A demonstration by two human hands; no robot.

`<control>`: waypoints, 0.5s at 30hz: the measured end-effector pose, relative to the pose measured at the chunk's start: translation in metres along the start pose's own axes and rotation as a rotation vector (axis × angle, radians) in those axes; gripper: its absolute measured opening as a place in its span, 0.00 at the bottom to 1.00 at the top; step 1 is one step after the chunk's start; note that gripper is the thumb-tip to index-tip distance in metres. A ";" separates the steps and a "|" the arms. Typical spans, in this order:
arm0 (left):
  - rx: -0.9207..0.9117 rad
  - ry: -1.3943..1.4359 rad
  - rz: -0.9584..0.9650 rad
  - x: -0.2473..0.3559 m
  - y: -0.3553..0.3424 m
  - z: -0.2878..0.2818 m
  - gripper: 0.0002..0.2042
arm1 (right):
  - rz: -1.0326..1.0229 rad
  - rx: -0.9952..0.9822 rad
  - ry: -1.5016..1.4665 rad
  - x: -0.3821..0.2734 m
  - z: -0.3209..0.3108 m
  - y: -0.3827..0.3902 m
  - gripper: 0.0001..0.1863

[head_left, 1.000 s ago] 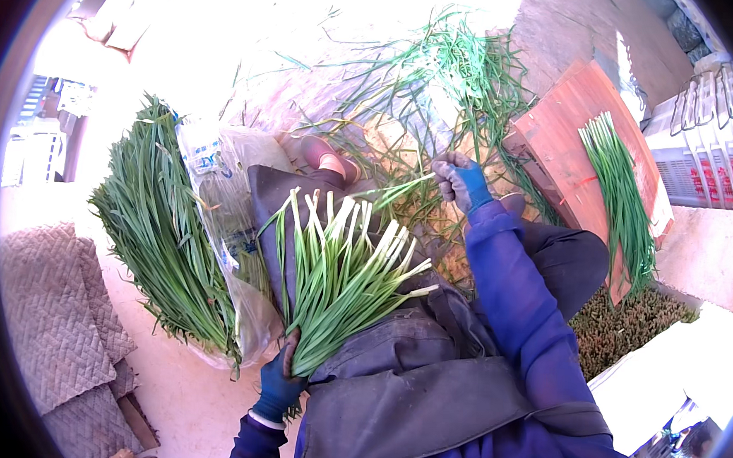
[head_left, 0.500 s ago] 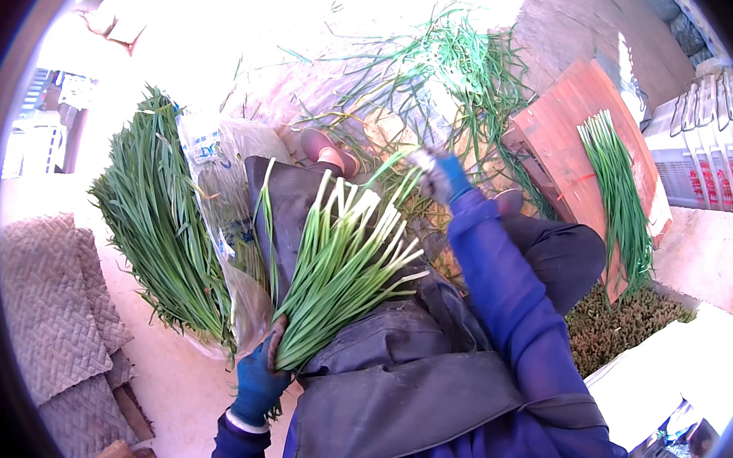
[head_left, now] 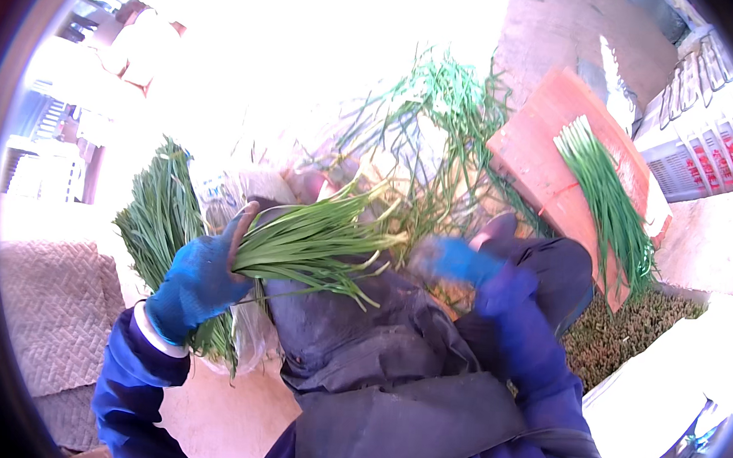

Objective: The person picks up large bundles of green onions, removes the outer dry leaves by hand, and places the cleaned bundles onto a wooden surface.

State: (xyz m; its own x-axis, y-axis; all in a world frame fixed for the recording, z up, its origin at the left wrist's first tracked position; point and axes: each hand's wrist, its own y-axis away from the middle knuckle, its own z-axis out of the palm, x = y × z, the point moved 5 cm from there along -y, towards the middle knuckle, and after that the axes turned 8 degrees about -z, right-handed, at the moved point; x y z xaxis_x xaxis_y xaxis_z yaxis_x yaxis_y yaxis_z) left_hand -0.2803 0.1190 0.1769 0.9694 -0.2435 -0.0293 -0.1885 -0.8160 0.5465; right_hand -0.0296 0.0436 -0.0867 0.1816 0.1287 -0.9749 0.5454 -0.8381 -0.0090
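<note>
- Risk of slipping comes first: the bunch of long green chive-like stalks with pale white ends (head_left: pixel 316 243) is gripped only at its leafy end, so the free white ends fan out unsupported over the lap, and a loose squeeze could let single stalks slide out onto the dark grey apron (head_left: pixel 360 353).
- The left hand in a blue rubber-coated glove (head_left: pixel 198 278) is closed around that leafy end, fingers wrapped over the top; the bunch runs from this hand out to the right, nearly level, with its white tips pointing toward the other hand.
- The right hand, also in a blue glove (head_left: pixel 456 263), is blurred just beyond the white tips; whether it touches them, or is open or closed, cannot be told. A hasty tug there could bend or snap the stalks.
- Loose tangled green stalks (head_left: pixel 446 125) lie ahead, beyond both hands, and could snag the bunch if it swings forward.
- A large heap of green stalks (head_left: pixel 164 218) lies just behind the left hand.
- A second, neat green bundle (head_left: pixel 604 200) rests on an orange board (head_left: pixel 536 163), well apart to the right.
</note>
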 end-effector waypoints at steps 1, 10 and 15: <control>0.063 -0.034 0.019 0.002 0.001 -0.006 0.42 | 0.152 -0.128 -0.198 -0.021 0.029 0.001 0.22; 0.436 0.068 0.224 0.003 0.064 0.105 0.47 | 0.201 0.120 -1.445 -0.011 0.110 -0.073 0.22; 0.210 0.011 0.049 -0.037 0.101 0.249 0.46 | 0.203 0.314 -1.893 0.020 0.104 -0.083 0.20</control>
State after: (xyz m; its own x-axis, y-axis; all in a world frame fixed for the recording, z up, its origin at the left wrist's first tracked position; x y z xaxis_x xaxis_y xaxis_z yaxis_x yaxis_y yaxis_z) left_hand -0.3739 -0.0850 0.0248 0.9597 -0.2811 0.0027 -0.2631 -0.8949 0.3605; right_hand -0.1566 0.0605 -0.1290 -0.8915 -0.4419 0.0992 0.4505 -0.8427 0.2949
